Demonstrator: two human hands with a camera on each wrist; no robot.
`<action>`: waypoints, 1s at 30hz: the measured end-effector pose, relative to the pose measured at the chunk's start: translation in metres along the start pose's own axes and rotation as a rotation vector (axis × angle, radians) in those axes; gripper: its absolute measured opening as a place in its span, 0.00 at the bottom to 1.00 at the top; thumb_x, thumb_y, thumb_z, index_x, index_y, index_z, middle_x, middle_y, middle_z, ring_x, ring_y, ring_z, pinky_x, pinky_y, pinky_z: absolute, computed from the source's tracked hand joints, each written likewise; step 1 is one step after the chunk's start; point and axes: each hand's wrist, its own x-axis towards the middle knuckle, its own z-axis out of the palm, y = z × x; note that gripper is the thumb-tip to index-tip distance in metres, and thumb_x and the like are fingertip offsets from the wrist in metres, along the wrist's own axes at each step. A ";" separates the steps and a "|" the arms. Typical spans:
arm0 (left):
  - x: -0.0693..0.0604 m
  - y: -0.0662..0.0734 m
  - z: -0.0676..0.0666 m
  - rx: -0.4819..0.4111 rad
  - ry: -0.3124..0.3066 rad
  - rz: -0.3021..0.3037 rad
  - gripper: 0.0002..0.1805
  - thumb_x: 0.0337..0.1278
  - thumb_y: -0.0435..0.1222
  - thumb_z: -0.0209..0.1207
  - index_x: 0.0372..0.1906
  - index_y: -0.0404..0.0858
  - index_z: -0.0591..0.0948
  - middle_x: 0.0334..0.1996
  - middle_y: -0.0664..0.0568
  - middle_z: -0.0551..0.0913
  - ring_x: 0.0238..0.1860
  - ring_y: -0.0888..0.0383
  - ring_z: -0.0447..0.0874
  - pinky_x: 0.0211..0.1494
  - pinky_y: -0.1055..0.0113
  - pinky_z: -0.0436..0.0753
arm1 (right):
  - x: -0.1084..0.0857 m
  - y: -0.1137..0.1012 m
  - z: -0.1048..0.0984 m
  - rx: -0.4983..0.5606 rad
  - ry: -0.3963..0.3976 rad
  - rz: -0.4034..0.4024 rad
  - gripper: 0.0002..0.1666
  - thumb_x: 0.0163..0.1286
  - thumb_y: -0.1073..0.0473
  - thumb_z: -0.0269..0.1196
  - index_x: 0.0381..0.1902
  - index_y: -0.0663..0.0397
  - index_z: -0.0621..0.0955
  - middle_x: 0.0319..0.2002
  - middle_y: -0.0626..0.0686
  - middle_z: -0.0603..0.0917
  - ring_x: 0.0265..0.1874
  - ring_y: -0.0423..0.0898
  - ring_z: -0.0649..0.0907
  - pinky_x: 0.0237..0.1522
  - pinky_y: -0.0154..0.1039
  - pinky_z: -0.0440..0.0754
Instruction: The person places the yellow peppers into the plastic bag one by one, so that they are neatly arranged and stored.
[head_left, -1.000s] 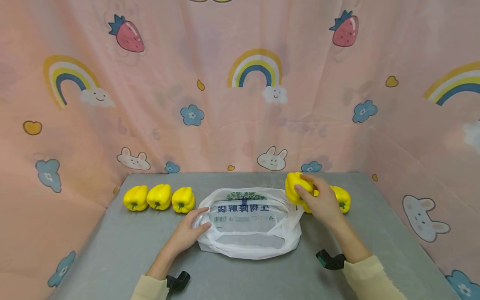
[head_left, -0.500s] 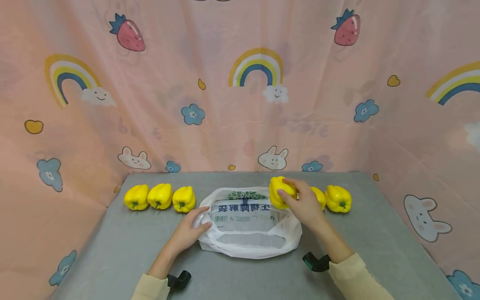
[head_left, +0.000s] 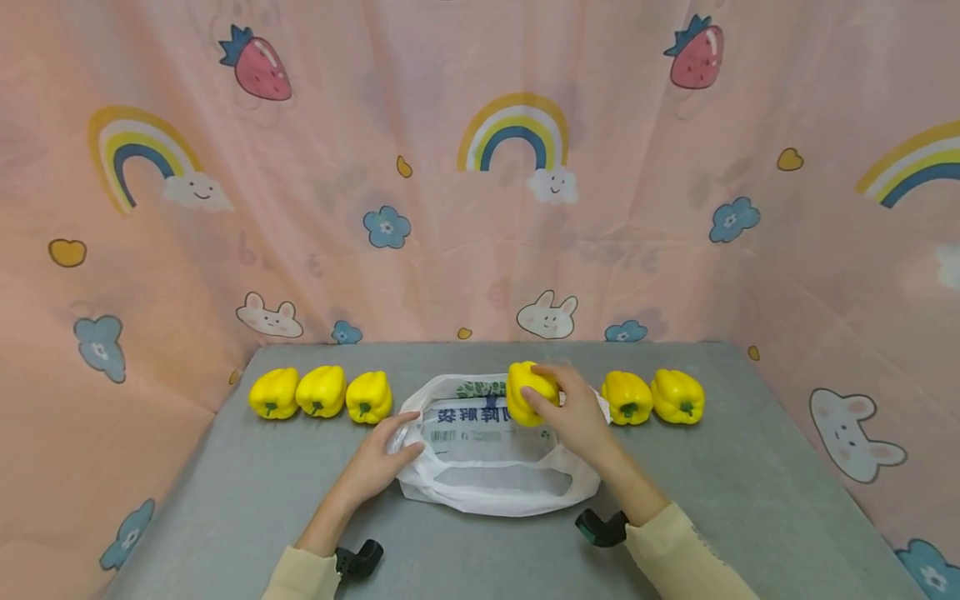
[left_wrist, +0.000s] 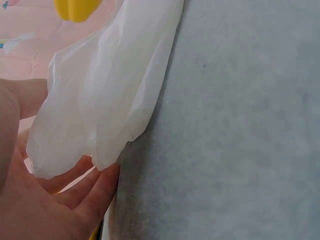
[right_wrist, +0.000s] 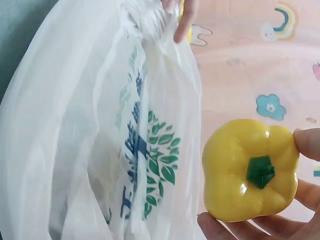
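Note:
A white plastic bag (head_left: 498, 500) lies in the middle of the table with its mouth spread open, green and blue print showing inside. My left hand (head_left: 371, 462) rests against the bag's left rim, thumb and fingers apart; the left wrist view shows the fingers (left_wrist: 102, 192) fairly straight against the white film. My right hand (head_left: 581, 421) holds a yellow bell pepper (head_left: 522, 393) over the right part of the bag's mouth. In the right wrist view the pepper's green stem (right_wrist: 261, 172) faces the camera, with thumb and fingertips around its side.
Yellow bell peppers stand in a row along the back of the grey table (head_left: 225, 500): several to the left, such as the outermost pepper (head_left: 273, 393), and two to the right, including the inner pepper (head_left: 627, 397). A pink printed curtain (head_left: 450, 275) encloses the table.
My right hand has carried the yellow bell pepper leftward and slightly down, from the right-hand row to over the bag. The left hand has stayed at the bag's left rim.

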 end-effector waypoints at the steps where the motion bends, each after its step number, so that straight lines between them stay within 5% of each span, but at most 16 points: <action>1: 0.000 0.000 0.000 0.000 -0.001 0.000 0.29 0.68 0.43 0.64 0.71 0.44 0.74 0.72 0.42 0.69 0.74 0.40 0.63 0.74 0.35 0.58 | 0.000 -0.001 0.003 0.004 -0.004 0.006 0.30 0.73 0.47 0.65 0.66 0.57 0.77 0.65 0.61 0.75 0.60 0.58 0.77 0.59 0.57 0.79; 30: -0.001 0.002 -0.001 -0.005 -0.003 -0.015 0.29 0.68 0.43 0.64 0.71 0.46 0.74 0.72 0.44 0.69 0.74 0.41 0.62 0.74 0.36 0.58 | 0.014 -0.020 0.073 0.067 -0.036 0.021 0.27 0.69 0.48 0.68 0.61 0.56 0.80 0.60 0.57 0.78 0.55 0.53 0.78 0.58 0.53 0.79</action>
